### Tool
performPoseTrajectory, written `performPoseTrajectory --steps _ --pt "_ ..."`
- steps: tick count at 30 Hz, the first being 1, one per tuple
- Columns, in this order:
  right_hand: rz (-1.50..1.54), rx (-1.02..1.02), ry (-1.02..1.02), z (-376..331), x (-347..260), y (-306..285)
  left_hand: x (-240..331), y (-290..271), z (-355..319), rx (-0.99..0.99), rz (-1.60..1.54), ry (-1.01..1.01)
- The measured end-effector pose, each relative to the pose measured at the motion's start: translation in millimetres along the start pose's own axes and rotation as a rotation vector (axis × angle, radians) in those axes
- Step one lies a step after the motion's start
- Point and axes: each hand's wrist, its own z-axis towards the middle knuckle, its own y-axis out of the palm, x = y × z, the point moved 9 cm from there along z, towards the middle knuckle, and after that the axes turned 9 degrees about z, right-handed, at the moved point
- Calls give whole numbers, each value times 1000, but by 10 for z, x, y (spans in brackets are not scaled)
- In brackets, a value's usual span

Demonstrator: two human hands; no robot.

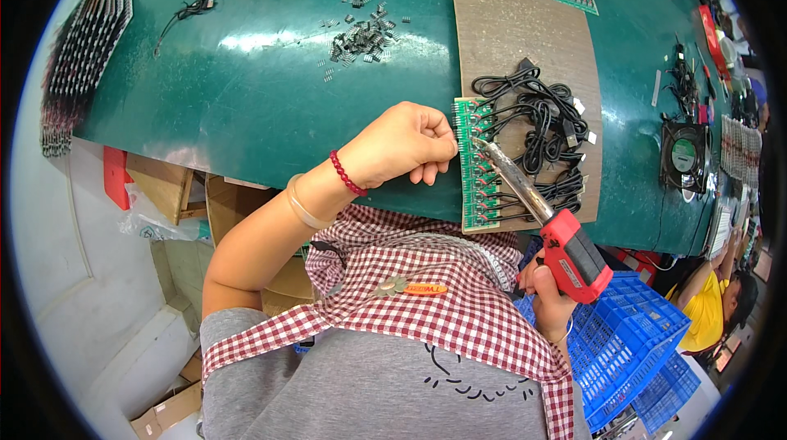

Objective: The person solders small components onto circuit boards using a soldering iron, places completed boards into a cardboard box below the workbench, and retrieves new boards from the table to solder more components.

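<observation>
We get bright, even light that seems to fall from overhead, leaving white glare patches on the glossy dark-green counter [246, 92]. The red-and-black soldering iron [561, 239] looks crisp. Toward the rim, our fisheye view bends straight edges, softens the pale stacked strips [740, 149] at far right, and darkens to a blue-fringed black.

A small orange oval badge [427, 289] at lower centre bears lettering; the red-and-black plastic-handled soldering iron [537, 207] at lower right carries a label [570, 273], seemingly too small to read.
</observation>
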Motion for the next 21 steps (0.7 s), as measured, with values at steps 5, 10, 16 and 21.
performPoseTrajectory --steps 5,10,16,21 --pt "-100 -36 -49 4 28 3 0 3 14 -2 0 -2" --pt "151 54 2 38 -92 34 -4 -13 -34 21 -1 17" --pt "214 52 -150 96 -333 40 514 -762 -456 703 773 322" --pt "268 33 -193 138 -389 76 500 -1227 -718 1015 1225 165"
